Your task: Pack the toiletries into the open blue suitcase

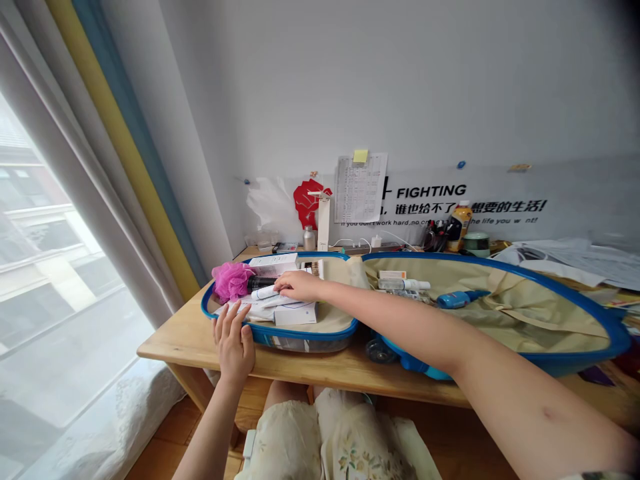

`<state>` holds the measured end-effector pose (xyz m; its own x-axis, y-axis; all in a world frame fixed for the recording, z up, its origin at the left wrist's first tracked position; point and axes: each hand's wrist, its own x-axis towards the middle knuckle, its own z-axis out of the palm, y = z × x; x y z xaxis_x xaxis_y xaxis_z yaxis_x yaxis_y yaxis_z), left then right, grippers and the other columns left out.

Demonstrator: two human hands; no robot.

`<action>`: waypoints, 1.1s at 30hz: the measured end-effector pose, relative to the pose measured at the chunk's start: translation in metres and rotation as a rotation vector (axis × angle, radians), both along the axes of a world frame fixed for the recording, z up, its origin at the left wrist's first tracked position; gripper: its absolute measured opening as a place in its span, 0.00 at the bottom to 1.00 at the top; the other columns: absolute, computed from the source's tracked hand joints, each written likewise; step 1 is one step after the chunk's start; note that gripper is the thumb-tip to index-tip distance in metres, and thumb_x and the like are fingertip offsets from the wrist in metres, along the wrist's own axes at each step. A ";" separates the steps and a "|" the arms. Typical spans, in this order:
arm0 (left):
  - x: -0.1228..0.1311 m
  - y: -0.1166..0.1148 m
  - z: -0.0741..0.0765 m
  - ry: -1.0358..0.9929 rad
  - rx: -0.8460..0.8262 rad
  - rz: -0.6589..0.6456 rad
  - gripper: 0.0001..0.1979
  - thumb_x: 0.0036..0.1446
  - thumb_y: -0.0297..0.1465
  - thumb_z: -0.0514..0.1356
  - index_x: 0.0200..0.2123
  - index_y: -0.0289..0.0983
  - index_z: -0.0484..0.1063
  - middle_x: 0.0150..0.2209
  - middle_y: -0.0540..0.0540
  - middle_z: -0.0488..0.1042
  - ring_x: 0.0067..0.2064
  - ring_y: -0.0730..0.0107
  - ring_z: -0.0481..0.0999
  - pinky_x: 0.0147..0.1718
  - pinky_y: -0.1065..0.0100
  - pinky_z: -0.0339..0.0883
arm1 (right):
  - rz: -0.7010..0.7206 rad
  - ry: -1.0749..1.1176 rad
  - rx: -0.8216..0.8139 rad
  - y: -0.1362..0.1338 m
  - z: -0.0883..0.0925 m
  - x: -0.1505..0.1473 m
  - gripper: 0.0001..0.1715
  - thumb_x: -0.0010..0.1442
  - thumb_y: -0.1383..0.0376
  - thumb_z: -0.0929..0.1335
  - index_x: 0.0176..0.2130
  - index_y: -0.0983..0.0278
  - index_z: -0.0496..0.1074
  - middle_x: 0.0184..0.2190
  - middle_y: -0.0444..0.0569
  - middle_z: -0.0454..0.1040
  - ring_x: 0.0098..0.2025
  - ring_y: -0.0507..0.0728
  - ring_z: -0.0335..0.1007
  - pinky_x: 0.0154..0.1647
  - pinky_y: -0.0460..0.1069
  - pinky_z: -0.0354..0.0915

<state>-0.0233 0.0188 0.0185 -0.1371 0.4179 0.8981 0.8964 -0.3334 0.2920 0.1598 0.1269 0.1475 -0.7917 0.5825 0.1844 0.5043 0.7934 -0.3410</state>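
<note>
An open blue suitcase [280, 332] with beige lining lies on a wooden desk [175, 337]. Its left half holds a pink bath pouf [231, 280], white boxes [295, 313] and tubes. My right hand [299, 286] reaches into that half, fingers curled on a white tube [265, 292] beside a dark bottle. My left hand [233, 343] rests flat on the desk, fingers spread, fingertips touching the suitcase's blue rim. The right half [575, 313] holds a blue object [456, 299] and small white tubes [405, 285].
A window with sheer and striped curtains fills the left. At the back of the desk stand a small bottle, a white lamp, a yellow drink bottle [459, 227] and cables. Papers [575, 257] lie at the right. A poster and a printed sheet hang on the wall.
</note>
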 end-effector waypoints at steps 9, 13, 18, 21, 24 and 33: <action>-0.001 0.000 0.000 -0.020 -0.020 -0.003 0.23 0.68 0.39 0.43 0.56 0.39 0.69 0.58 0.38 0.69 0.67 0.56 0.57 0.65 0.51 0.45 | 0.133 -0.029 -0.119 -0.011 0.002 -0.003 0.22 0.59 0.74 0.64 0.49 0.59 0.77 0.56 0.44 0.73 0.56 0.52 0.70 0.56 0.44 0.61; -0.001 0.000 -0.001 -0.032 -0.030 -0.004 0.23 0.68 0.39 0.43 0.57 0.39 0.69 0.58 0.39 0.69 0.67 0.56 0.57 0.65 0.50 0.45 | 0.017 0.064 -0.103 -0.002 0.032 0.017 0.20 0.61 0.72 0.64 0.50 0.59 0.75 0.55 0.43 0.74 0.55 0.50 0.70 0.56 0.44 0.62; 0.001 -0.001 0.000 -0.024 -0.023 -0.012 0.23 0.68 0.38 0.43 0.57 0.39 0.69 0.58 0.38 0.69 0.67 0.56 0.56 0.65 0.50 0.44 | -0.328 0.141 -0.041 0.027 0.080 0.097 0.23 0.68 0.66 0.55 0.55 0.67 0.69 0.49 0.55 0.76 0.44 0.50 0.74 0.47 0.47 0.67; 0.001 -0.002 0.001 -0.029 -0.023 -0.009 0.22 0.68 0.38 0.43 0.57 0.39 0.69 0.58 0.38 0.69 0.67 0.56 0.57 0.65 0.50 0.44 | -0.477 0.014 -0.062 0.036 0.081 0.157 0.19 0.66 0.62 0.59 0.46 0.67 0.74 0.40 0.54 0.78 0.37 0.51 0.74 0.41 0.47 0.68; 0.001 -0.001 0.000 -0.030 -0.022 -0.005 0.22 0.68 0.38 0.43 0.56 0.38 0.69 0.58 0.38 0.69 0.67 0.56 0.57 0.65 0.50 0.44 | -0.579 -0.180 -0.089 0.037 0.059 0.205 0.10 0.55 0.61 0.69 0.33 0.65 0.76 0.32 0.51 0.78 0.33 0.55 0.74 0.38 0.49 0.68; 0.001 -0.001 0.002 -0.024 -0.015 -0.008 0.23 0.68 0.38 0.43 0.56 0.38 0.69 0.58 0.38 0.70 0.67 0.56 0.56 0.65 0.50 0.44 | -0.754 -0.494 -0.009 0.033 -0.001 0.245 0.17 0.36 0.61 0.78 0.26 0.61 0.71 0.33 0.53 0.77 0.37 0.63 0.75 0.35 0.52 0.66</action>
